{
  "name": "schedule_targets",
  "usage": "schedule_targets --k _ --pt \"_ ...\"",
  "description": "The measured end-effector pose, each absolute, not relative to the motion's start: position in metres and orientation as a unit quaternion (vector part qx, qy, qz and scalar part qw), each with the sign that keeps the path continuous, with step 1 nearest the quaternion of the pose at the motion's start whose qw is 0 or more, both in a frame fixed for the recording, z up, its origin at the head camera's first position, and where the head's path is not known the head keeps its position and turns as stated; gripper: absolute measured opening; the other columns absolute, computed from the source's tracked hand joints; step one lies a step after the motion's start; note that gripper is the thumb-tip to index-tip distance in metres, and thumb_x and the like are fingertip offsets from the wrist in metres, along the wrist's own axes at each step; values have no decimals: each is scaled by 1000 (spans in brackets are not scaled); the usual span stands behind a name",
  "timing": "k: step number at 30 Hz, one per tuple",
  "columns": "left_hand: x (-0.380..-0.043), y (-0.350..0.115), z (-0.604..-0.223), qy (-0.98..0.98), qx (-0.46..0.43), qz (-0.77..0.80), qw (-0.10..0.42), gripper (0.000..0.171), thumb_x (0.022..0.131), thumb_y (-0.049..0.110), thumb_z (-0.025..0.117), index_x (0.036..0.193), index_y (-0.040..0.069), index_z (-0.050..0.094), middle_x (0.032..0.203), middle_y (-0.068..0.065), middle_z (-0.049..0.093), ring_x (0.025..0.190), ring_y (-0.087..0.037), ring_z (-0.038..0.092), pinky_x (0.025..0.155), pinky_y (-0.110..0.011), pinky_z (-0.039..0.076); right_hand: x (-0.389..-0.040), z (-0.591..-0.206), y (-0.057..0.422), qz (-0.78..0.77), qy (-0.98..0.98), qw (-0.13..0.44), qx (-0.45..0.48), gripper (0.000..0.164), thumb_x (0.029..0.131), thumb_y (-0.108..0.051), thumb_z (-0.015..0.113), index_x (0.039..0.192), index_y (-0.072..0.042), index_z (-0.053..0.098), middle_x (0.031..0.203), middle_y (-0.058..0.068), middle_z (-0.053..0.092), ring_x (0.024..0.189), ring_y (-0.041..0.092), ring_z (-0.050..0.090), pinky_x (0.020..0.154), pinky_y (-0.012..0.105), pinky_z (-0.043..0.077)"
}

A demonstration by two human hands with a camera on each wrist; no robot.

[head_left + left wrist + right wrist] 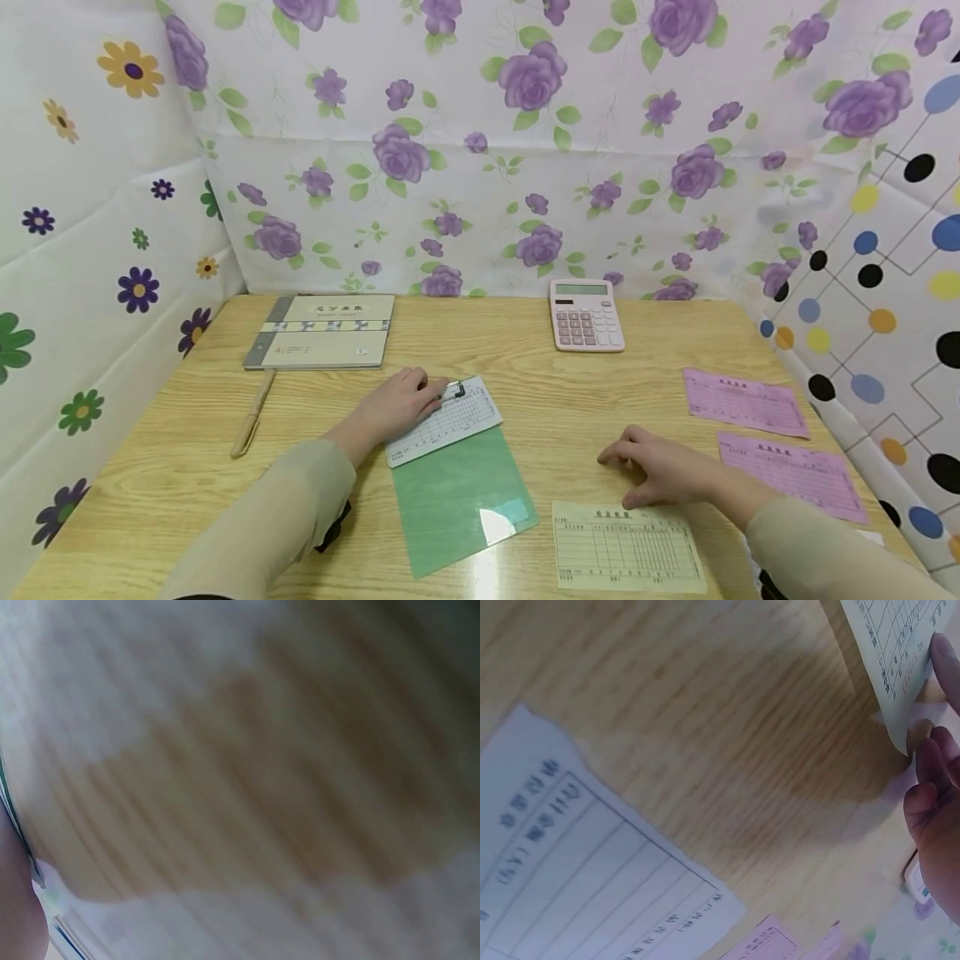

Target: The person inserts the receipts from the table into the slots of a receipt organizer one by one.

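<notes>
My left hand [397, 404] grips the top left of a green clipboard [465, 500], thumb at its metal clip [456, 390]. A white printed form [446, 425] lies under the clip across the upper part of the board. The left wrist view is blurred, with only a bit of the left hand [19, 900] at its edge. My right hand [667, 467] is over the top edge of a pale yellow form [626, 546], thumb and fingers spread apart. In the right wrist view its fingers are near a corner of the yellow form [889, 667].
Two pink forms [746, 404] lie at the right. A white form [592, 862] shows near the right wrist. A pink calculator [587, 317] stands at the back, a ledger book [322, 332] at the back left, and a beige pen [253, 414] below the book. Patterned cloth surrounds the table.
</notes>
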State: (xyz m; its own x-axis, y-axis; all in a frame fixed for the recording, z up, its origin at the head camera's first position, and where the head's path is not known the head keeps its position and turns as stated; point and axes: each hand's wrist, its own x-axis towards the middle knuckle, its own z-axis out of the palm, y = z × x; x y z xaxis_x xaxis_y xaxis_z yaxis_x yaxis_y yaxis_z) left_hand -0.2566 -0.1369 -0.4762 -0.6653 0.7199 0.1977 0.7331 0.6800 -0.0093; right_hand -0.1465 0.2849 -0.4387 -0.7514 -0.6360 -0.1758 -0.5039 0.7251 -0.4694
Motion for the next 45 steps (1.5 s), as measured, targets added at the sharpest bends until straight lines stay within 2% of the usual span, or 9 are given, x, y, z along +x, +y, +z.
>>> schedule_targets --k 3,12,23,28,33,38,45 --pt "-257 -136 -476 -913 -396 -35 88 41 99 31 47 137 16 49 102 -7 49 86 -18 45 74 -33 42 -150 -437 284 -194 917 155 -311 56 73 -41 77 121 -18 59 97 -2 42 77 10 42 63 22 39" --pt "-256 -134 -476 -914 -396 -34 80 42 99 31 46 138 16 47 104 -7 49 88 -19 45 75 -34 42 -168 -435 282 -171 929 144 -294 60 73 -39 77 123 -13 57 97 0 42 79 13 42 65 25 39" --pt "-255 -132 -476 -910 -403 -34 92 40 99 30 46 136 15 49 103 -8 49 87 -20 46 75 -35 42 -176 -433 284 -156 937 127 -284 52 77 -33 76 121 -12 57 99 1 45 81 13 47 67 29 43" --pt "-254 -133 -476 -912 -398 -34 89 40 99 31 46 136 16 49 103 -7 49 87 -20 45 75 -34 41 -167 -427 291 -157 941 117 -275 43 76 -40 75 105 -13 60 95 -1 47 80 13 48 69 32 45" --pt "-255 -134 -475 -913 -397 -33 89 40 99 31 47 136 15 49 102 -7 49 85 -19 45 73 -33 42 -154 -427 302 -175 939 164 -248 42 71 -54 72 94 -22 59 91 -6 47 80 12 46 72 32 43" --pt "-256 -134 -473 -915 -395 -25 84 42 99 32 46 138 15 48 101 -6 49 83 -17 43 72 -32 40 -144 -432 312 -175 938 169 -247 46 70 -59 70 100 -25 60 97 -8 47 85 9 47 77 34 45" --pt "-255 -137 -474 -915 -393 -25 85 42 99 31 46 138 15 48 101 -6 48 83 -18 43 73 -32 40 -147 -438 315 -183 938 149 -255 42 76 -51 70 106 -23 61 100 -5 47 81 11 45 68 28 42"
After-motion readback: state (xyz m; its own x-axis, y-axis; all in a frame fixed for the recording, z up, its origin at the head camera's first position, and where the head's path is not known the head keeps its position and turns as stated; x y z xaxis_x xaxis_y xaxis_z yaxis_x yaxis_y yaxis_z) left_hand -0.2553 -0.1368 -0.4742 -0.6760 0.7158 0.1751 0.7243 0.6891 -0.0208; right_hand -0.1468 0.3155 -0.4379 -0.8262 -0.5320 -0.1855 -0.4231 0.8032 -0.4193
